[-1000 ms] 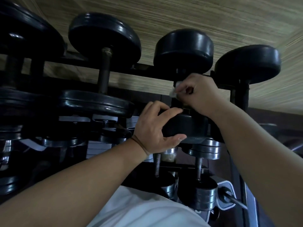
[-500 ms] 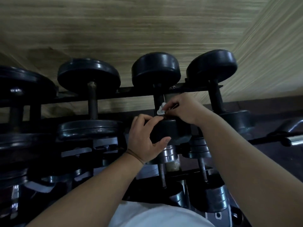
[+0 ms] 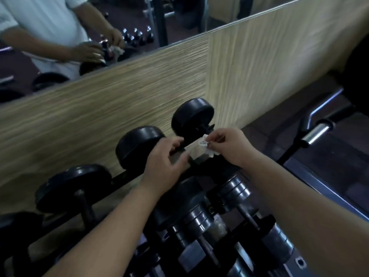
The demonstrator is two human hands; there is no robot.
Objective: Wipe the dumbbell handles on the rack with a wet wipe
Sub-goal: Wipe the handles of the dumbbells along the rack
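Entry, largest to smallest. Pale wood-grain wall panel [image 3: 119, 96]: ran behind the whole rack and turned a corner at the right. Wall mirror [image 3: 139, 21]: sat above the panel and reflected your white shirt and both hands at a dumbbell. Black metal dumbbell rack [image 3: 123, 177]: its rear rail crossed the view on a slant, with the dumbbells lying across it, handles pointing toward you. Lower tier of chrome-plated dumbbells [image 3: 199, 218]: lay beneath your forearms, near the bottom of the view. Curved chrome bar with dark grips [image 3: 315, 132]: rested at the right, well apart from the rack. Three round black dumbbell heads: the left one [image 3: 71, 186], the middle one [image 3: 137, 144] and the rightmost dumbbell [image 3: 191, 114], each against the panel. Your left hand [image 3: 165, 162]: lay between the middle and rightmost dumbbells, fingers and thumb curved around something dark; whether they gripped it, you could not tell from this view. Your right hand [image 3: 233, 146]: was beside the rightmost dumbbell's handle, thumb and fingertips pinched closed on the wipe. Crumpled white wet wipe [image 3: 203, 145]: was held at that handle just below the far head, between your two hands; contact with the bar itself was not clear.
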